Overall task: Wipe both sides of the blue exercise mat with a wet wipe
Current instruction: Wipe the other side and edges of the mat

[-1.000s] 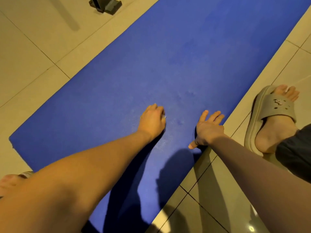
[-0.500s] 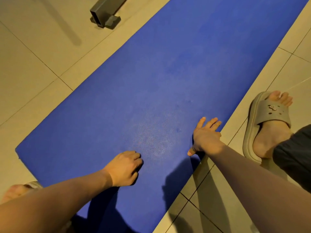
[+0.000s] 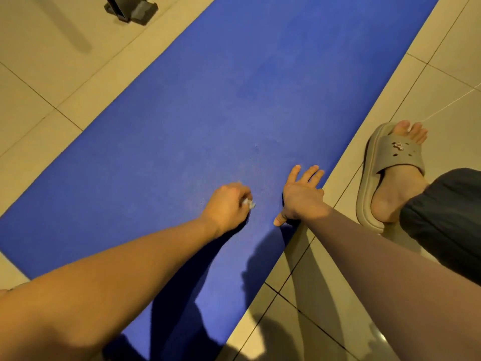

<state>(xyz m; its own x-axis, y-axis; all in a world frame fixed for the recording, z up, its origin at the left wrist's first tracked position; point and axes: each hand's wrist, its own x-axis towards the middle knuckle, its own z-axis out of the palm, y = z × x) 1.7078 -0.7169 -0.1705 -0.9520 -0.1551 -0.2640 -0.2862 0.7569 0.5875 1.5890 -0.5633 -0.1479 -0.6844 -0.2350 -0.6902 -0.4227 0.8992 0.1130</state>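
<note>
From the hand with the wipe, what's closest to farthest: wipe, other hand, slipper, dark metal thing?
1. Wet wipe, held in the left hand.
2. Right hand, just beside it on the mat.
3. Slipper, right, off the mat.
4. Dark metal thing, far floor, top.

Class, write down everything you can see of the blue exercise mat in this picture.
The blue exercise mat lies unrolled and flat on the beige tiled floor, running diagonally away. Its surface looks like finely textured foam, with small dents and paler patches. The far end is out of frame. Arm shadows fall across its near part. The left hand presses a crumpled white wet wipe on it; the right hand rests flat at its right edge.
</note>
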